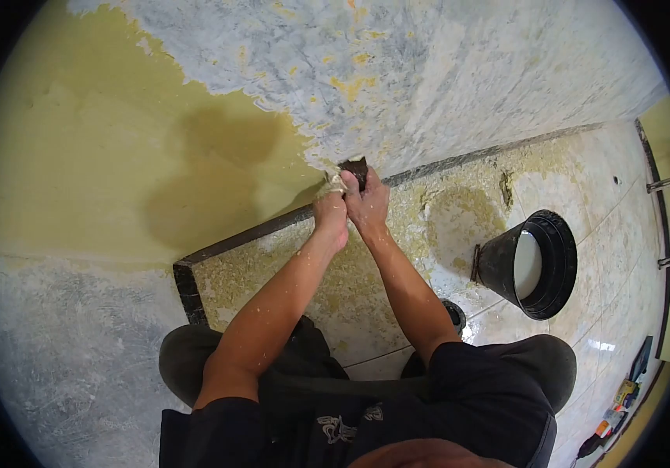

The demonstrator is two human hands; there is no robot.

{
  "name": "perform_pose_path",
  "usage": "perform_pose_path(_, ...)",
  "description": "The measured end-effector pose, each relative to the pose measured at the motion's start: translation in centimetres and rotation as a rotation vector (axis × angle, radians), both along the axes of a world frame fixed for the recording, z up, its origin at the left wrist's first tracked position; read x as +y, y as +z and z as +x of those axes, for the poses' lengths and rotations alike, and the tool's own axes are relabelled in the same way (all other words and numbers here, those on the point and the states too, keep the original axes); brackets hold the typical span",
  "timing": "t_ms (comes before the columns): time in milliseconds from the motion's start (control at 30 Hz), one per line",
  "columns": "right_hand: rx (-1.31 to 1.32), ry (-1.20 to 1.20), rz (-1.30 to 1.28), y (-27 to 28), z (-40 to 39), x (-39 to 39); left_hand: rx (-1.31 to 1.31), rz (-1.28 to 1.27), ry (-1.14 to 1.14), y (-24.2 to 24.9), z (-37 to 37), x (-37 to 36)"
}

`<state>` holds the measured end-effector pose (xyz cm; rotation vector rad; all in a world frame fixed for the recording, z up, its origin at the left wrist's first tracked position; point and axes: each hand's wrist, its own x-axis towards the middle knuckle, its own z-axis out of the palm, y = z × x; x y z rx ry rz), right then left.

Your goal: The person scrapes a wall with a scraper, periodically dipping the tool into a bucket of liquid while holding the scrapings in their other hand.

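Note:
Both my hands are closed together low against the wall. A dark, flat-bladed scraper (357, 169) shows between and above them, its edge at the wall just over the dark skirting. My right hand (368, 204) wraps round its right side. My left hand (330, 212) presses against it from the left, with pale paint scrapings about its fingers. The handle is hidden by my hands. The wall (226, 164) is yellow-green on the left of the hands, and stripped to patchy grey-white on the right.
A black bucket (499, 261) holding whitish liquid stands on the tiles to my right. Yellowish paint flakes (272, 288) cover the floor along the dark skirting (249, 230). A small dark round object (453, 314) is by my right knee. Several tools (623, 394) lie far right.

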<state>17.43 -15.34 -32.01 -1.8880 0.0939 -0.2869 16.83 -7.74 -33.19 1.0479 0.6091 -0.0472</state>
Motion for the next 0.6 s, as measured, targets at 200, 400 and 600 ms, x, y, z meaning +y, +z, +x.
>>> perform_pose_path(200, 0.09, -0.025, -0.036, -1.7, 0.0, -1.0, 0.062, 0.042, -0.034, -1.3, -0.1, -0.7)
perform_pose_path(400, 0.077, -0.039, 0.073, -1.1, -0.1, -0.5, 0.051, 0.037, 0.032, -0.6, -0.5, -0.7)
perform_pose_path(600, 0.041, -0.003, -0.005, -0.6, 0.5, -0.2, 0.091, 0.023, 0.094, 2.5, -0.2, -0.9)
